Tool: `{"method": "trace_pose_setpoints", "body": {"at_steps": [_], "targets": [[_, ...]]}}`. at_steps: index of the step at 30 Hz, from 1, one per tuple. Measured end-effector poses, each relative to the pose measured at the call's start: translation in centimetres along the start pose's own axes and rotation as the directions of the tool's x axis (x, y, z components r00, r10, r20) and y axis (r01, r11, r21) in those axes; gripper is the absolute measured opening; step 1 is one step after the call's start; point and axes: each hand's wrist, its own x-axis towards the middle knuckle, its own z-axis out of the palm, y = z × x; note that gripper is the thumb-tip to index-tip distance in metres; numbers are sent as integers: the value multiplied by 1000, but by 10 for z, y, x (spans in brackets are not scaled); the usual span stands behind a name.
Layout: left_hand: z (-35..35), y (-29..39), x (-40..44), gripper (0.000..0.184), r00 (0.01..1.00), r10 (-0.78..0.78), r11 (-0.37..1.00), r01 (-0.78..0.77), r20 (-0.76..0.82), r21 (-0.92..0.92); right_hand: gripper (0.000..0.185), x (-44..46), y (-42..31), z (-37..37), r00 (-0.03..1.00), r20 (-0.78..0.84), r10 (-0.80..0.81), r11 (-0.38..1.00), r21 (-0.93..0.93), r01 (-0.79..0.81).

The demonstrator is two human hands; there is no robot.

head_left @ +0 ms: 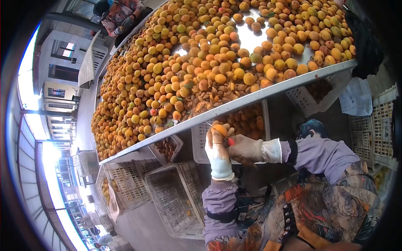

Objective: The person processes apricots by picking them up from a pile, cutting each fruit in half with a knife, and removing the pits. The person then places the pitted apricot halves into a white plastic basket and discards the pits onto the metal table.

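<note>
My left hand [217, 152], in a whitish glove, is closed around an orange apricot [219, 130] just below the table edge. My right hand [248, 149], also gloved, grips a small knife [230, 142] by its red handle, right beside the apricot. The knife's thin blade lies against the fruit; whether it has cut in, I cannot tell. Under both hands stands a white crate [202, 157] with apricot pieces [251, 121] in it. Torn brownish apricot scraps [209, 98] lie near the table's edge.
A metal table [251, 92] with a raised rim carries a heap of apricots [167, 71]. Plastic crates [167, 201] stand below and left, more crates [364, 134] at right. Another person [121, 19] sits across the table. A dark bag [364, 46] hangs at its right corner.
</note>
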Motion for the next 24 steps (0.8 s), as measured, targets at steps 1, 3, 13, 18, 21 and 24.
{"method": "trace_pose_setpoints", "body": {"at_steps": [1,3,13,18,21,24], "targets": [[0,-1,-1,41,1000,20,1000,-20,-22,15,14,-2,-3,1,1000,7,-22,999,-43,22],[0,-2,-3,43,998,37,999,-36,-43,30,13,-1,0,2,999,13,-40,996,-83,41],[-8,-7,-2,47,996,60,998,-60,-63,0,11,0,7,13,989,-85,-123,992,26,125],[-4,-2,-5,45,990,51,999,-52,-133,-5,14,33,42,-7,918,144,-369,910,-147,388],[-15,-13,2,43,986,12,986,-40,-164,-164,15,4,5,5,987,-28,-160,982,-104,156],[-28,-18,9,42,982,90,971,-124,-164,-204,10,4,-8,1,977,-183,-105,980,145,133]]}}
